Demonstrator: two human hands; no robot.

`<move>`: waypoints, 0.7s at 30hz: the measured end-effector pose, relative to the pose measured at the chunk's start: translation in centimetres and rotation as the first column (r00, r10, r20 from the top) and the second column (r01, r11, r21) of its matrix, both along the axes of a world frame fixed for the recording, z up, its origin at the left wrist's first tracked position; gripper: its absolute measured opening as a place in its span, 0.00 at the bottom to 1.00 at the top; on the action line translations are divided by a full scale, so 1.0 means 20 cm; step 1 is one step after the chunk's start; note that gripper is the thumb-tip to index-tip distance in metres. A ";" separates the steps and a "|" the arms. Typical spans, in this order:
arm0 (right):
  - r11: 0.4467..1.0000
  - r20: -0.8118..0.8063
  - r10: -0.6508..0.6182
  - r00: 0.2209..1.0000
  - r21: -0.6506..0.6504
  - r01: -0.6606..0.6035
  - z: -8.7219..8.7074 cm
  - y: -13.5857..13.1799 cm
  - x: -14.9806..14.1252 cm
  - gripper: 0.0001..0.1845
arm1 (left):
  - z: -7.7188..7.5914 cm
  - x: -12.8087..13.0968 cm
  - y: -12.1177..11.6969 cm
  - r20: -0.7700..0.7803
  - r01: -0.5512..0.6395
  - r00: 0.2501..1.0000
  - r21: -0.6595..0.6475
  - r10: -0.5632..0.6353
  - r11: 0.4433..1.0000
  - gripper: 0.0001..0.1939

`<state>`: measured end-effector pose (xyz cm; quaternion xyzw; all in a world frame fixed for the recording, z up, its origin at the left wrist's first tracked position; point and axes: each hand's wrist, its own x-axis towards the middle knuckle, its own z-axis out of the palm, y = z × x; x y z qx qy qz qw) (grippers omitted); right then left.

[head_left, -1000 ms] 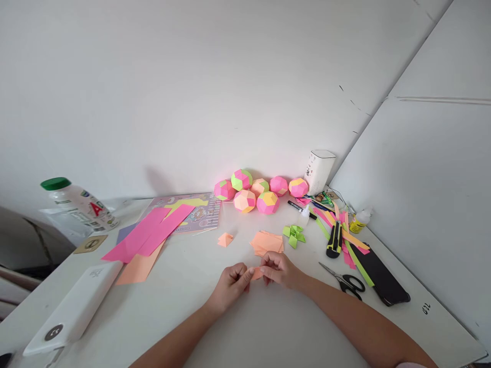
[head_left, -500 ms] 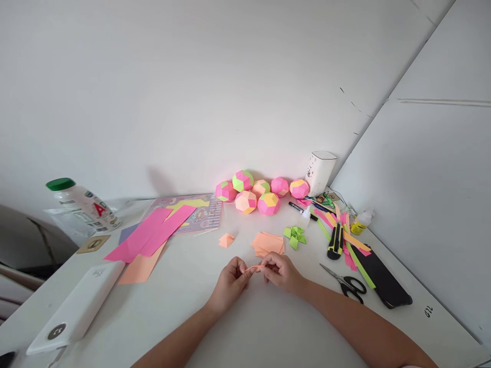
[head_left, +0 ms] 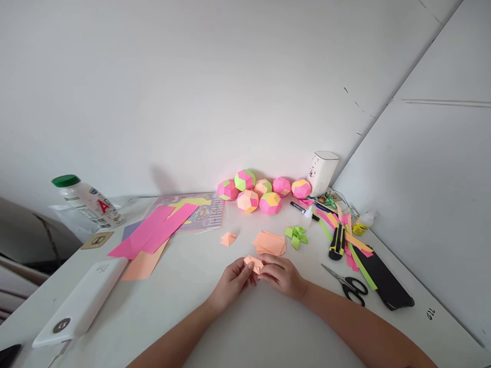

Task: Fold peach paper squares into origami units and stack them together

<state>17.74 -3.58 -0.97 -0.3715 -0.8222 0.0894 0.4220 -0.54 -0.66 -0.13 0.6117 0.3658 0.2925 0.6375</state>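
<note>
Small peach paper, creased between two hands

Both hands are closed on one small, creased, peach-coloured paper piece (head_left: 252,264), raised just above the near middle of the white bench (head_left: 261,332). The left hand (head_left: 232,283) pinches it from the left, thumb lying across its face; the right hand (head_left: 284,278) grips the right edge with its fingertips.

To work it well, the left thumb should pin the layers so they cannot slide while the right fingers line up the edges before pressing. A fingernail run along each fold would likely sharpen it; hard squeezing could crumple so small a sheet. The folded, pointed peach paper unit (head_left: 228,238), farther left, could serve for comparing creases. Keeping the work nearer than the flat stack of peach paper sheets (head_left: 270,243) should avoid disturbing them.
</note>
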 end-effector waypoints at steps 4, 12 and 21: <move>0.998 -0.060 0.028 0.998 -0.061 -0.031 0.00 0.01 0.01 0.10 | -0.02 -0.01 0.01 0.004 0.005 1.000 0.002 -0.005 1.000 0.20; 0.997 -0.059 0.005 0.998 -0.083 -0.010 0.00 0.00 0.01 0.12 | -0.03 -0.02 0.02 -0.036 0.017 0.999 0.046 -0.015 0.999 0.21; 0.989 -0.045 -0.029 0.999 -0.144 0.022 -0.02 0.00 0.01 0.13 | -0.02 -0.01 0.01 -0.057 0.021 0.998 0.059 -0.017 0.998 0.20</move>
